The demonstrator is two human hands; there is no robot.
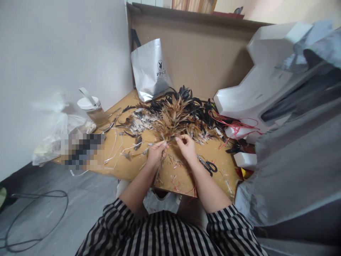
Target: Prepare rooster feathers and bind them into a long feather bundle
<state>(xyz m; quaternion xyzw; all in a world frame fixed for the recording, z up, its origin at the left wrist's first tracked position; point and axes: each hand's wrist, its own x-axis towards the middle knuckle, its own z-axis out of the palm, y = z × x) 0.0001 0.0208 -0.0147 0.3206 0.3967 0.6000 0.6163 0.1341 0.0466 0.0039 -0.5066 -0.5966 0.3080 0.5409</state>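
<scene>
A bushy bundle of brown feathers stands out from my left hand, which is closed around its base. My right hand is beside it, thumb and finger pinched on a small dark feather that reaches to the bundle's base. Behind lie glossy black feathers, partly hidden by the bundle. Piles of loose brown and whitish feathers spread on both sides. Near my right forearm rest black-handled scissors, their blades partly covered by the arm.
Feather scraps and red thread bits litter the tan table. A silver bag leans at the back board. On the left are a lidded cup and a plastic bag. Red cord and white foam lie on the right.
</scene>
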